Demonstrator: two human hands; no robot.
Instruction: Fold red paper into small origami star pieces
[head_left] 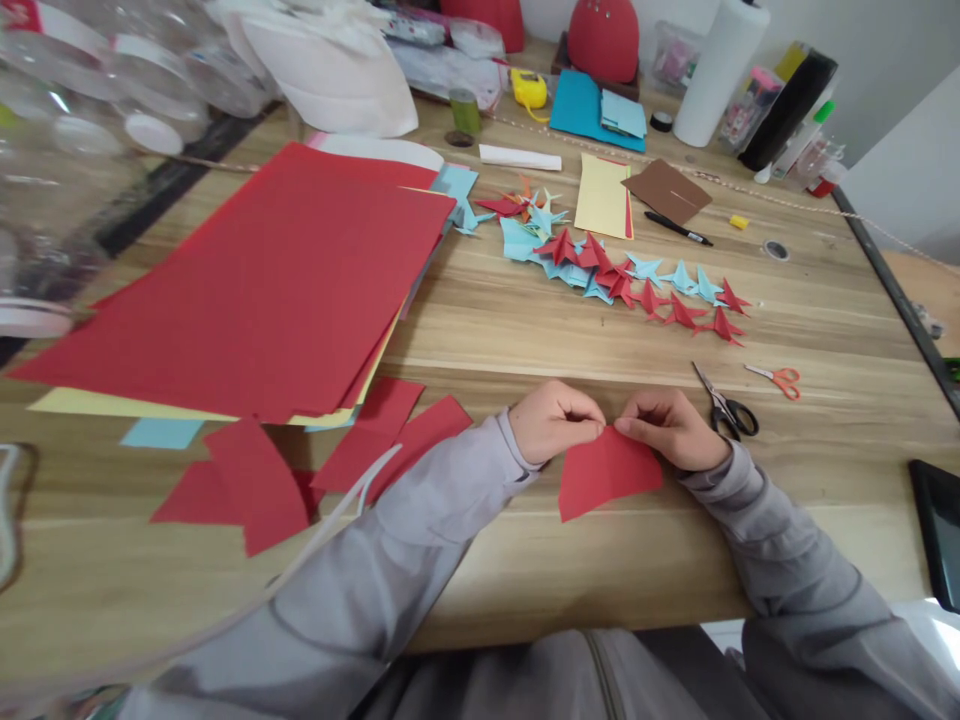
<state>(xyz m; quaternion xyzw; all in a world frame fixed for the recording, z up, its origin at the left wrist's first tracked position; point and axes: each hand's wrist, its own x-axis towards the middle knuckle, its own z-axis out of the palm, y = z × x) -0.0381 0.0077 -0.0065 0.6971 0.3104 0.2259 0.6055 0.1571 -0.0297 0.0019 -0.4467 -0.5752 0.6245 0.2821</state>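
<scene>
Between my two hands is a small piece of red paper, pinched along its top edge and hanging toward me. A faint crease runs down its middle. My left hand grips it with thumb and fingertips at the top, left of centre. Close beside, my right hand pinches the same edge, fingers curled. Black-handled scissors lie just right of my right hand, with small orange-handled scissors beyond them. Several red paper pieces lie loose left of my left forearm.
Large red sheets are stacked on the left. Folded red and blue paper cranes stand in rows at the back. Yellow paper, brown paper and a black pen lie behind them. A black tablet-like object sits at the right edge.
</scene>
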